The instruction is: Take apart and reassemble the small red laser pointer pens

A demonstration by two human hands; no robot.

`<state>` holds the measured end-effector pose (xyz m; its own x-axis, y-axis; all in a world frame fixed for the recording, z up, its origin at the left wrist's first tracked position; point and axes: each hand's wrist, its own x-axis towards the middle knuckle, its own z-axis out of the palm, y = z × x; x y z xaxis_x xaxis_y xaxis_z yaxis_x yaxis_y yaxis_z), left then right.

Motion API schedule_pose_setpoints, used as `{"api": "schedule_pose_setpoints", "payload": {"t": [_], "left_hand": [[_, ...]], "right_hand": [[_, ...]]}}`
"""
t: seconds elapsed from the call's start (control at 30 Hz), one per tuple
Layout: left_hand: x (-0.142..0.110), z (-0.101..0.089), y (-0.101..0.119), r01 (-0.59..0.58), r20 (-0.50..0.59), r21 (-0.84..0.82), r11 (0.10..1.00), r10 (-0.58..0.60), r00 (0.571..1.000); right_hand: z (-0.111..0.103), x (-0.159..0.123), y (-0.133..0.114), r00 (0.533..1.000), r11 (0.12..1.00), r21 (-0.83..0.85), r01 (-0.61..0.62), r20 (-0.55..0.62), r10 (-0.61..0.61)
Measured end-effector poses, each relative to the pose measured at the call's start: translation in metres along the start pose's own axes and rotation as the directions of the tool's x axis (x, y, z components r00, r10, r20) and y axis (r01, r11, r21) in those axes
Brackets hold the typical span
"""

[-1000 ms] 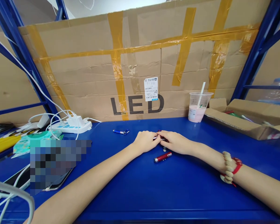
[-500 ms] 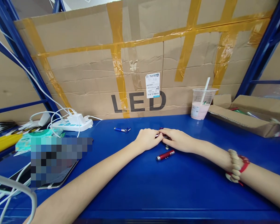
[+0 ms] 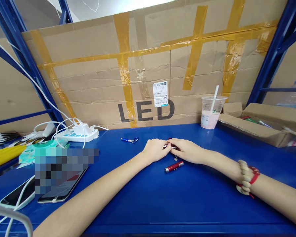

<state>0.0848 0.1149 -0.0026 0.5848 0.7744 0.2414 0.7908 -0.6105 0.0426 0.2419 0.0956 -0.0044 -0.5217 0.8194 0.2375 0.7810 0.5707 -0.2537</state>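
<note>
Both left hand point(image 3: 155, 150) and right hand point(image 3: 187, 150), knuckles-up, pinched a dark-red piece point(image 3: 174, 147); at two o'clock, a cup point(image 3: 206, 104) held pink drink point(image 3: 213, 120).

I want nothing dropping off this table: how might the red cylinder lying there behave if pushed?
The red cylinder would probably roll, given its round barrel. Small bumps along its side might check that. Its shiny surface suggests it could be somewhat slippery.
</note>
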Motion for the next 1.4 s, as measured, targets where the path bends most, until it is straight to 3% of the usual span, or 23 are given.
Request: {"api": "schedule_pose_setpoints", "payload": {"t": [1.4], "left_hand": [[-0.0002, -0.0005, 0.0005, -0.025, -0.03, 0.01, 1.0, 0.025, 0.999]], "right_hand": [[-0.0008, 0.0003, -0.0007, 1.0, 1.0, -0.026, 0.01, -0.002, -0.01]]}}
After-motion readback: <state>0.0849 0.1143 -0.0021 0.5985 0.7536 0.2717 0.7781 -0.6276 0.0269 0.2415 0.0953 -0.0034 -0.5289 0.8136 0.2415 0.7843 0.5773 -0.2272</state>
